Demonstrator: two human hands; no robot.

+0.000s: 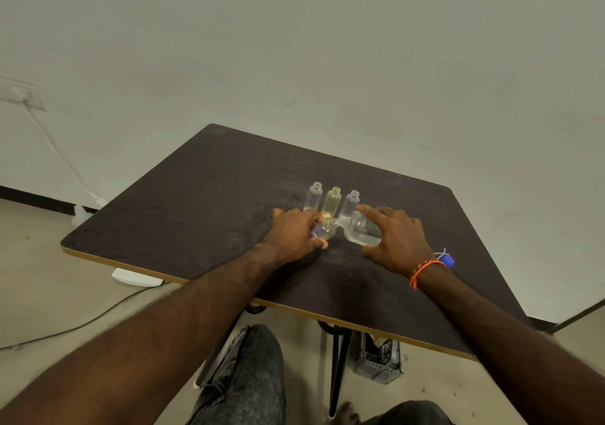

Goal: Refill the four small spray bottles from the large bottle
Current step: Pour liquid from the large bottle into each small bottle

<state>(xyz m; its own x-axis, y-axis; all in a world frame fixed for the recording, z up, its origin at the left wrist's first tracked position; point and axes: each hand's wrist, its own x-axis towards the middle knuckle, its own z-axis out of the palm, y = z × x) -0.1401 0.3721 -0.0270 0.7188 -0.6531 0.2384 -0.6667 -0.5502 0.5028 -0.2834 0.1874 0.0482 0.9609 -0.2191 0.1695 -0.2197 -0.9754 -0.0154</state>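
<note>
My left hand [294, 233] grips a small clear spray bottle [325, 229], tilted with its open neck pointing right. My right hand [397, 239] holds the large clear bottle [360, 231] tipped over to the left, its mouth meeting the small bottle's neck. Clear liquid lies in the large bottle. Behind them stand three uncapped small bottles in a row: a clear one [314, 197], a yellowish one [332, 200] and another clear one [350, 203]. All rest on or just above the dark table [196, 195].
A blue cap with white spray parts [447, 259] lies on the table right of my right wrist. The wall is close behind the table. On the floor are a white device [136, 277], cables and a grey basket [379, 360].
</note>
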